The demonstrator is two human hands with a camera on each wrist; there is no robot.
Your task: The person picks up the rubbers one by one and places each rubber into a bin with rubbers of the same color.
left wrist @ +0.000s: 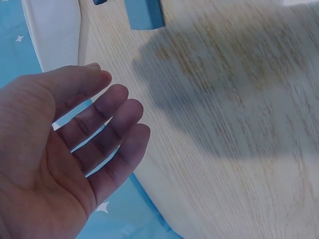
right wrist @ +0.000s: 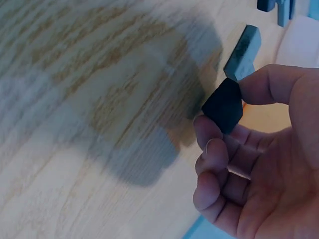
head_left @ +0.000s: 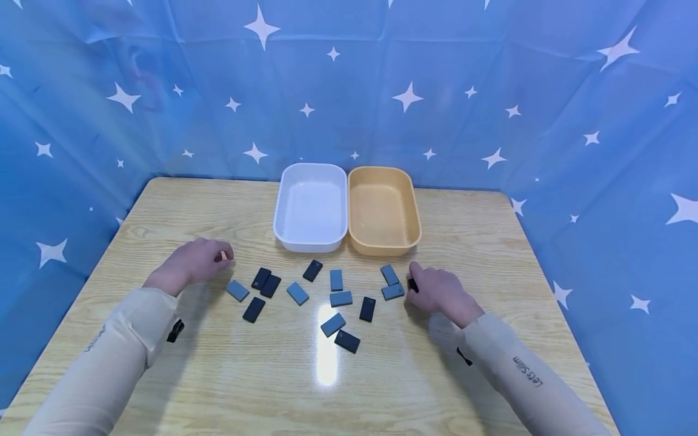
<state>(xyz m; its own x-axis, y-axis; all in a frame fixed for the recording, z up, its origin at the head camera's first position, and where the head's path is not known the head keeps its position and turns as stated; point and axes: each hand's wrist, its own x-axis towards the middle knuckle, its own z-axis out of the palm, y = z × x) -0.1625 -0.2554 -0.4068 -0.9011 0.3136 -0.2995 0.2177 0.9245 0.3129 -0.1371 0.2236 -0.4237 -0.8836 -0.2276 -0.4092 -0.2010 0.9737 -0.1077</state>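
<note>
Between thumb and fingers my right hand (head_left: pixel 436 289) pinches a small black block (right wrist: pixel 224 106), just right of two blue blocks; the nearer is the blue block (head_left: pixel 392 292). My left hand (head_left: pixel 197 260) hovers over the table's left side, fingers loosely bent with nothing in them, as the left wrist view shows. Nearest to it lies a blue block (head_left: pixel 237 290), with a pair of black blocks (head_left: pixel 265 282) just beyond. Several more black and blue blocks lie scattered across the middle, among them a black block (head_left: pixel 347 341) and a blue block (head_left: pixel 297 293).
A white bin (head_left: pixel 280 227) and a tan bin (head_left: pixel 384 249) stand side by side at the back of the wooden table (head_left: pixel 218 387). Behind them hangs a blue curtain (head_left: pixel 349 79) with white stars, which also runs along both sides.
</note>
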